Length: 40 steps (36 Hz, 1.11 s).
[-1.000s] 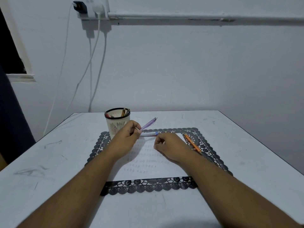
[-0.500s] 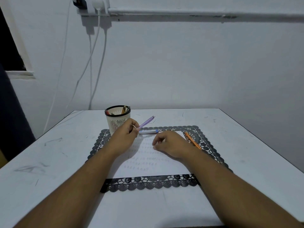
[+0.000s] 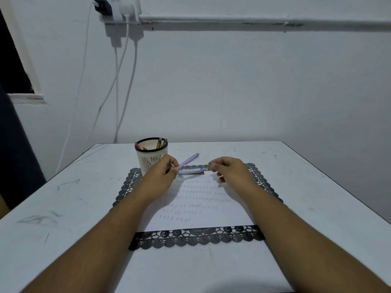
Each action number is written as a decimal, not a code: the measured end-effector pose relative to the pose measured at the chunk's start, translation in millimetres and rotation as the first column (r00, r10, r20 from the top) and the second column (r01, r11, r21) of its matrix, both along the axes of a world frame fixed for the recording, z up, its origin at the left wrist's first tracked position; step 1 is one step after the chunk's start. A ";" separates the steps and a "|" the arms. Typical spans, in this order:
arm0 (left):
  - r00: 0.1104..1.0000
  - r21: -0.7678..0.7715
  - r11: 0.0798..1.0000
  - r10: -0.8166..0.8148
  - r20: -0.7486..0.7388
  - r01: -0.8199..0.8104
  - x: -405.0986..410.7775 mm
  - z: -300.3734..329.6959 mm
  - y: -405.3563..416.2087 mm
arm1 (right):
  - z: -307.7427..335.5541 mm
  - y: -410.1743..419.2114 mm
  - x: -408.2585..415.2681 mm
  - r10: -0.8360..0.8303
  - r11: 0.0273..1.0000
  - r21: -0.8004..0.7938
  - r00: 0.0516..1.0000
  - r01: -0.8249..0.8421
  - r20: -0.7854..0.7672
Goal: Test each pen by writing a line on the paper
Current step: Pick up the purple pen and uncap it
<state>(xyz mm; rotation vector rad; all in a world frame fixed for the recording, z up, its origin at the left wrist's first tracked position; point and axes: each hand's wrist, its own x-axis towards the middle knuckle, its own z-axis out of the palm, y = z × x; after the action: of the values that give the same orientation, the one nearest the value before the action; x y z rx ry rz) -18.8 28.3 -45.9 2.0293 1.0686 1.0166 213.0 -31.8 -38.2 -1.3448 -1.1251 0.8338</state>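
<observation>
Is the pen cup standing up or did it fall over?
Standing up. The pen cup sits upright on the table with its open rim on top, and a few pens poke out of it.

The right hand (image 3: 230, 171) hides whatever its curled fingers perhaps pinch; the marks on the paper (image 3: 201, 208) are too faint to read.

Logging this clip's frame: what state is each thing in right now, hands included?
Left hand: grips the purple pen.
Purple pen: lifted, tip angled away.
Right hand: raised over the paper, fingers loosely curled, holding nothing.
Paper: flat, rows of marks.
Blue pen: lying on paper.
Pen cup: upright, holding pens.
</observation>
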 end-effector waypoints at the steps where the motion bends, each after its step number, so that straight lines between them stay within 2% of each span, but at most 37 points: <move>1: 1.000 0.001 1.000 0.000 -0.005 0.000 0.0 -0.3 0.0 | 0.9 -0.8 0.3 0.020 0.999 0.027 0.998 -0.019 -0.060; 4: 1.000 0.006 1.000 -0.013 -0.007 0.013 -0.5 -1.1 -0.2 | 0.2 0.9 -0.9 0.046 0.996 0.087 0.984 -0.032 -0.170; 11: 0.998 0.014 0.998 -0.056 -0.018 0.056 0.6 2.0 -6.2 | 5.1 0.4 -4.2 0.071 0.991 0.130 0.965 -0.039 -0.254; 24: 0.995 0.054 0.998 -0.039 -0.092 0.044 1.4 7.8 -15.6 | 6.5 -1.9 -11.6 0.028 0.991 0.130 0.998 -0.021 -0.059; 32: 0.994 0.064 0.997 -0.035 -0.107 0.042 1.1 9.4 -16.1 | 9.5 -5.9 -13.0 0.042 0.989 0.141 0.999 -0.040 -0.014; 40: 0.989 0.098 0.994 -0.037 -0.144 0.052 2.5 9.9 -18.3 | 9.8 -9.4 -16.9 -0.014 0.992 0.129 1.000 0.012 0.016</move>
<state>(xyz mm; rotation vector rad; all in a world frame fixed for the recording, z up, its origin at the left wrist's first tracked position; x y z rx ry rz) -16.3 10.0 -36.0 2.2255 1.0575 0.9318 196.1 -41.1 -28.4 -1.2523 -1.1628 0.7291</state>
